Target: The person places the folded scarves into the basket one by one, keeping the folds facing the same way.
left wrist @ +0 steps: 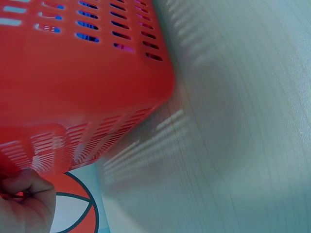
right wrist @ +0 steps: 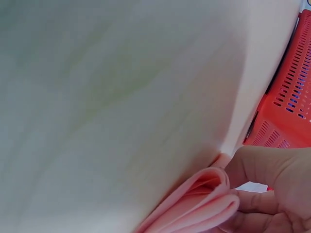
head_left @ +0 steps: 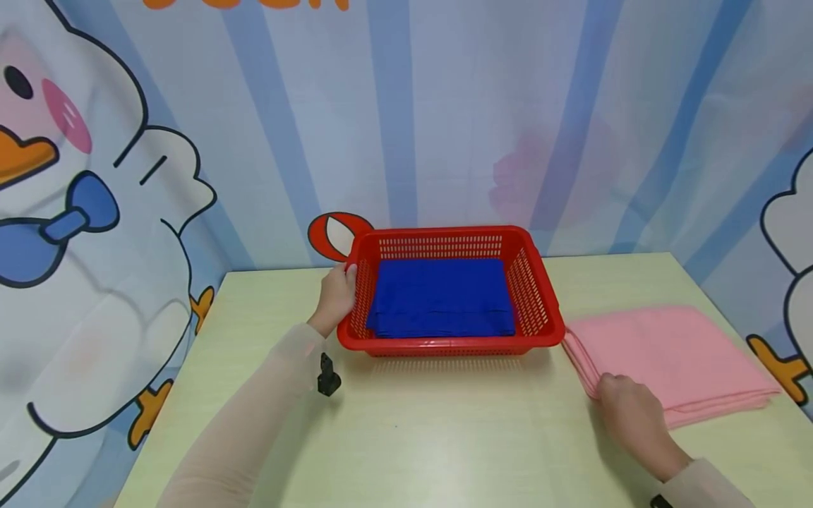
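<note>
My left hand [head_left: 336, 296] grips the left rim of a red plastic basket [head_left: 444, 343]; the left wrist view shows its thumb curled at the slotted wall. Inside the basket lies a folded dark blue cloth [head_left: 442, 296]. To the right, my right hand [head_left: 631, 416] pinches the near left edge of a folded pink cloth [head_left: 673, 356] that lies flat on the table. Up close in the right wrist view, the pink cloth's rounded folded layers [right wrist: 204, 199] sit between thumb and fingers. The pink cloth's far left corner reaches the basket's right side.
A pale wood-grain table [head_left: 406, 437] carries everything. Behind it hangs a blue striped backdrop [head_left: 444, 127] with a large cartoon duck [head_left: 95, 339] on the left. A small black device [head_left: 328, 377] is strapped at the left wrist.
</note>
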